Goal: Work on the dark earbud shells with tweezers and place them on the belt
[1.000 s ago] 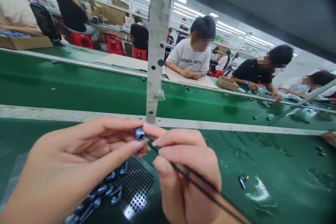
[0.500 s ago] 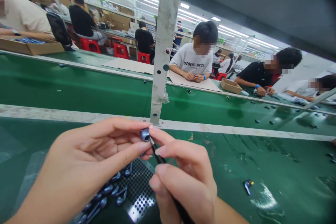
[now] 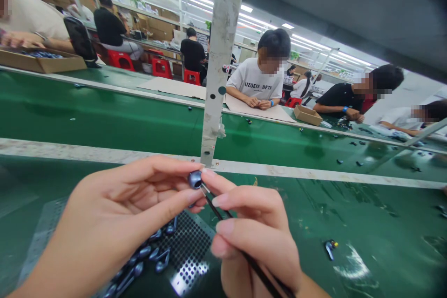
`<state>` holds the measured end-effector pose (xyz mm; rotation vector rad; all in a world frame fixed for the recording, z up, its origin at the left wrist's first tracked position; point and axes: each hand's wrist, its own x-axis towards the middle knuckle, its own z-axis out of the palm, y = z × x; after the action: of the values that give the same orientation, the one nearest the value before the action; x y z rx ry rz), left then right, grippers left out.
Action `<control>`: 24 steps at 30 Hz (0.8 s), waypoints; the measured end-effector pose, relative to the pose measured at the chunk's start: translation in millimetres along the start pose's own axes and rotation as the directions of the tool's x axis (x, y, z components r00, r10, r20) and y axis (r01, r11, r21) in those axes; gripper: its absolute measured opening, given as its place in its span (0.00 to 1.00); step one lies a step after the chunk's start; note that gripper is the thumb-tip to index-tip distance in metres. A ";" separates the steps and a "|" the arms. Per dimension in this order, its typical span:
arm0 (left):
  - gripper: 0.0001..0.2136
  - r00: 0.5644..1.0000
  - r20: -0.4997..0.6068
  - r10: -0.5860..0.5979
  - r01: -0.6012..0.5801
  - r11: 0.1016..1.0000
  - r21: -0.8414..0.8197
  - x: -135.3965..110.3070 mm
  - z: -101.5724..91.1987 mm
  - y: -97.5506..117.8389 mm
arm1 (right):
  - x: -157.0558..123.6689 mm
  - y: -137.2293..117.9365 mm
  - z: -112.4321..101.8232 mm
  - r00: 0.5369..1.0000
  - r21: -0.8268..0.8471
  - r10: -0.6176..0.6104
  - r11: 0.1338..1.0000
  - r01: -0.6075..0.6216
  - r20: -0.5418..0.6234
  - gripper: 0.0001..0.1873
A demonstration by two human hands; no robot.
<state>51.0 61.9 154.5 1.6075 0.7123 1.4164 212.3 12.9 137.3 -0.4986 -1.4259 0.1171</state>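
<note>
Between the thumb and fingers of my left hand (image 3: 129,205) is a dark blue earbud shell (image 3: 195,179), its round opening facing right and toward me. My right hand (image 3: 258,233) grips black tweezers (image 3: 244,253). Their thin metal tips are slightly apart and sit at the rim of the opening; whether they touch it I cannot tell. Below my left hand, several more blue earbud shells (image 3: 143,252) lie on a dark perforated plate (image 3: 195,237), partly hidden by that hand.
An earbud piece with a yellow bit (image 3: 329,249) lies on the green bench (image 3: 384,223) at right. A white upright post (image 3: 218,65) rises just ahead. Beyond it runs a green conveyor belt (image 3: 139,125) carrying scattered small parts, with co-workers seated behind and cardboard boxes (image 3: 307,115) near them.
My right hand has shifted slightly right and down. The tweezer tips have drawn back from the shell's opening and spread apart. My left hand stays nearly still.
</note>
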 end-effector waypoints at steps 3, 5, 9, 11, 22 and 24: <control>0.09 1.000 0.001 -0.003 0.003 1.000 0.009 -0.1 0.8 -0.5 | -1.0 3.7 3.0 0.997 -0.043 -0.075 0.996 0.074 -0.013 0.06; 0.09 1.000 -0.005 0.009 -0.009 1.000 0.021 -0.4 0.7 -1.3 | -1.9 5.0 5.9 0.997 -0.039 -0.074 0.997 0.073 -0.033 0.07; 0.08 1.000 -0.021 0.020 -0.019 0.998 0.058 -0.6 0.2 -2.5 | -4.1 6.0 11.4 0.994 -0.031 -0.066 0.997 0.064 -0.083 0.05; 0.08 1.000 -0.018 0.017 -0.015 0.998 0.068 -0.1 0.1 -2.9 | -4.4 5.8 12.4 0.996 -0.044 -0.058 0.997 0.055 -0.070 0.05; 0.08 0.999 -0.035 0.008 -0.006 0.998 0.063 -0.9 -0.9 -3.1 | 3.5 2.7 -0.2 0.998 -0.098 -0.030 0.995 0.035 0.049 0.10; 0.07 0.999 -0.044 0.007 -0.004 0.998 0.066 -1.5 -0.7 -2.2 | 3.3 2.4 -0.7 0.998 -0.095 -0.036 0.995 0.041 0.053 0.11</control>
<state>50.3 61.7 151.8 1.6340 0.7881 1.4491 214.1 16.1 139.3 -0.5497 -1.4959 0.0304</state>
